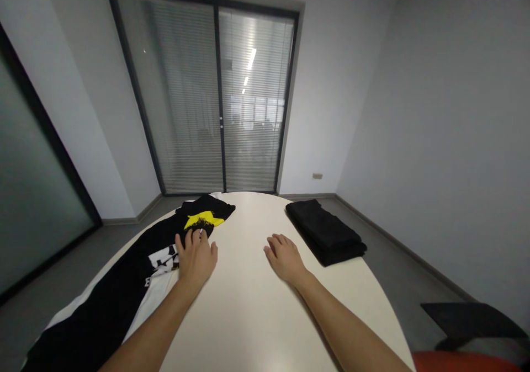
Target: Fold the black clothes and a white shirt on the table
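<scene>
My left hand lies with spread fingers on the right edge of a black garment that has white parts and a yellow print. The garment stretches along the left side of the table, and its exact kind cannot be made out. Palm down on the bare tabletop, my right hand holds nothing, its fingers extended. Just to the right of that hand sits a folded black cloth item, apart from the fingers.
The pale table has a rounded far edge. Beyond it stands a glass partition with blinds. A chair with a black armrest and red seat is at the lower right. Walls rise on both sides.
</scene>
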Motion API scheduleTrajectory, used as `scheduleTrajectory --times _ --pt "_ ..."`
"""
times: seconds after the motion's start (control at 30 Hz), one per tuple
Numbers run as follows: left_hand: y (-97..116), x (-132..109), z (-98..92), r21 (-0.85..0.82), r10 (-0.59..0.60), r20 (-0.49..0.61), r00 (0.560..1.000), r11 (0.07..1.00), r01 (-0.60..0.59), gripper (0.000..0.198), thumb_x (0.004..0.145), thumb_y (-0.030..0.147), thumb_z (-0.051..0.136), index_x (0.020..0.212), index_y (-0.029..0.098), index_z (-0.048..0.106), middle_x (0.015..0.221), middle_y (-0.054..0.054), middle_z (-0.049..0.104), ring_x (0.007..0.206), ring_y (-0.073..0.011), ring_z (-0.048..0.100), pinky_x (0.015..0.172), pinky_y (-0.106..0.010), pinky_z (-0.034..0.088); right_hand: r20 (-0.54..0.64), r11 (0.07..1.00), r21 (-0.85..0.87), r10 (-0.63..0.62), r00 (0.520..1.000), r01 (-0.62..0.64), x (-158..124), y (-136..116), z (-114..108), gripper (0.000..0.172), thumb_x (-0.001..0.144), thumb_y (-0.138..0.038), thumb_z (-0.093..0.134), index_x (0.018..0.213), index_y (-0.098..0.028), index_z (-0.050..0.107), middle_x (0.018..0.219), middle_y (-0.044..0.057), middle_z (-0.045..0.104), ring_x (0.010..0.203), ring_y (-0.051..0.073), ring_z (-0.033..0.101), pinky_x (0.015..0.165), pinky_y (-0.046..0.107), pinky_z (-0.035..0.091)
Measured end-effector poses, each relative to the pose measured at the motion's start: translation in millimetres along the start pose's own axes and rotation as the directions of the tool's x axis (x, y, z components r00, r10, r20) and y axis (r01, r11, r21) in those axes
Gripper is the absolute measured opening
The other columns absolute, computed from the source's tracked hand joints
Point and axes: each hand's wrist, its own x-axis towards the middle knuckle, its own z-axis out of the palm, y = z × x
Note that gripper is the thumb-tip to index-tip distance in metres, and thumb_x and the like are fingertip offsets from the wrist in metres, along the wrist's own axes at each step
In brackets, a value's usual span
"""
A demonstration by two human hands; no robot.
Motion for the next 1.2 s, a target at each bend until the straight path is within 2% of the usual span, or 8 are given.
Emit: scheduleTrajectory --times 0.13,0.23,0.33,0.43,0.57,0.77,0.97,1.2 --pt "15.5 -4.2 -13.4 -0.153 0.168 0.089 0.982 0.976 -0.153 0.036 0.095 0.026 0.04 0.113 0.014 0.069 0.117 -0.015 0.065 0.114 -0.0311 0.058 0.112 -0.054 0.03 -0.003 1.0 0.001 0.0 1.0 0.0 -0.1 0.0 0.1 0.043 0.1 -0.041 0.039 0.13 -0.019 0.06 0.14 0.012 0.057 0.132 0.027 0.047 0.112 0.042 0.032" --pt "26.3 -6.8 -21.4 -0.301 0.261 0.186 0.947 0.933 -0.198 0.036 0.097 0.023 0.036 0.116 0.019 0.067 0.111 -0.01 0.066 0.094 -0.0233 0.066 0.091 -0.038 0.05 0.002 1.0 0.0 -0.001 1.0 0.001 -0.4 0.6 -0.1 0.043 0.1 -0.041 0.039 0.13 -0.019 0.06 0.14 0.012 0.056 0.132 0.028 0.047 0.112 0.042 0.032" --pt "31.8 -7.9 -24.1 -0.313 0.252 0.109 0.962 0.927 -0.207 0.038 0.095 0.022 0.041 0.127 0.021 0.062 0.126 -0.012 0.062 0.111 -0.027 0.061 0.098 -0.04 0.046 0.004 1.0 0.0 0.002 1.0 -0.002 -0.6 1.5 0.3 0.043 0.099 -0.04 0.039 0.131 -0.019 0.059 0.141 0.012 0.056 0.132 0.028 0.046 0.112 0.042 0.032" --pt "30.7 -9.9 -17.8 -0.205 0.159 0.022 0.987 0.967 -0.152 0.046 0.092 0.029 0.05 0.136 0.018 0.057 0.149 -0.017 0.047 0.137 -0.0383 0.039 0.113 -0.051 0.03 0.007 1.0 0.002 0.004 1.0 -0.004 -0.6 2.4 1.3 0.043 0.099 -0.04 0.04 0.132 -0.019 0.059 0.141 0.011 0.055 0.133 0.028 0.046 0.112 0.042 0.031" --pt "27.5 -14.6 -7.4 -0.187 0.14 0.176 0.974 0.977 -0.106 0.05 0.097 0.038 0.044 0.138 0.012 0.055 0.139 -0.021 0.056 0.128 -0.0392 0.05 0.104 -0.052 0.037 0.002 1.0 0.003 -0.002 1.0 0.002 0.3 3.1 3.4 0.043 0.099 -0.04 0.041 0.131 -0.019 0.059 0.141 0.012 0.056 0.133 0.028 0.045 0.112 0.042 0.031" --pt "35.8 -20.5 -20.7 -0.45 0.441 0.167 0.882 0.83 -0.33 0.036 0.099 0.031 0.042 0.128 0.02 0.06 0.131 -0.011 0.063 0.118 -0.0264 0.058 0.1 -0.041 0.044 -0.019 0.999 0.043 -0.022 1.0 0.022 1.4 1.7 0.5 0.043 0.098 -0.035 0.044 0.138 -0.022 0.053 0.137 0.012 0.058 0.129 0.026 0.048 0.11 0.043 0.034" --pt "43.6 -26.5 -37.2 -0.657 0.721 0.016 0.693 0.53 -0.536 0.029 0.096 0.019 0.045 0.12 0.022 0.06 0.125 -0.007 0.064 0.122 -0.0211 0.055 0.109 -0.035 0.04 -0.044 0.917 0.196 -0.345 0.938 0.346 -1.0 -3.6 -9.6 0.054 0.096 -0.032 0.05 0.15 -0.028 0.041 0.143 0.01 0.051 0.131 0.024 0.045 0.11 0.041 0.036" --pt "45.0 -24.3 -46.9 -0.707 0.763 0.01 0.647 0.463 -0.535 0.022 0.095 0.016 0.042 0.107 0.021 0.06 0.108 -0.007 0.065 0.108 -0.0204 0.058 0.098 -0.033 0.047 0.005 0.899 0.176 -0.407 0.913 0.4 0.0 -11.4 -13.1 0.028 0.097 -0.033 0.054 0.121 -0.029 0.069 0.115 0.006 0.064 0.11 0.021 0.055 0.096 0.036 0.041"
